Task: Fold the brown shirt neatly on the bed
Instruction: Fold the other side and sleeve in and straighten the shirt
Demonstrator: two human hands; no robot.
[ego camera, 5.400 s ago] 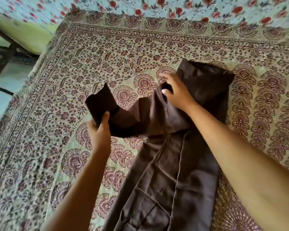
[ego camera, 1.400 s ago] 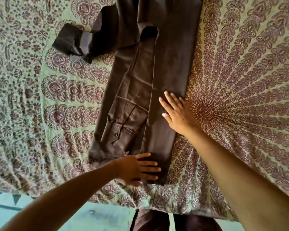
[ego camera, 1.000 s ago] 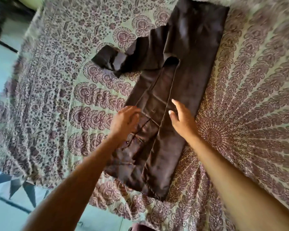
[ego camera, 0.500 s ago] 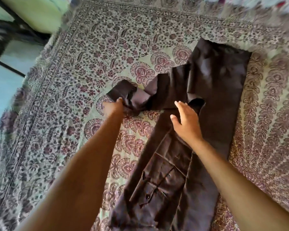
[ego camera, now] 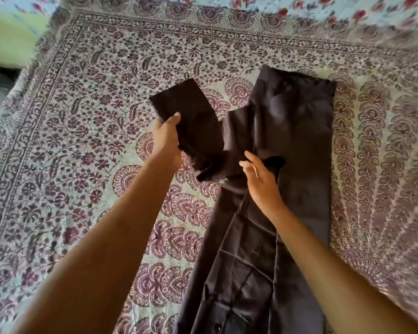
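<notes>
Since half a second ago, sleeve (ego camera: 188,116) now lifted and spread flat in the air, no longer crumpled on the cloth; left hand has shifted from its end to its left edge.

Far left: green wall and dark furniture edge, blurred.

Bedspread (ego camera: 82,145): pale green ground, maroon floral and paisley print, bordered; covers the bed across the whole view. Second floral cloth (ego camera: 348,10), red flowers on light blue, along the top edge.

Left hand (ego camera: 165,138): fingers closed around the sleeve's left edge, thumb on top, holding it raised and open.

Brown shirt (ego camera: 297,145): lying lengthwise right of centre on the bedspread, folded into a long narrow strip running from the upper middle down past the bottom edge; sleeve extends out to the left. Button (ego camera: 218,328) visible near the bottom.

Right hand (ego camera: 261,182): fingers loose and spread, grasping nothing, palm over the shirt at the base of the sleeve; whether it touches the fabric cannot be told.
</notes>
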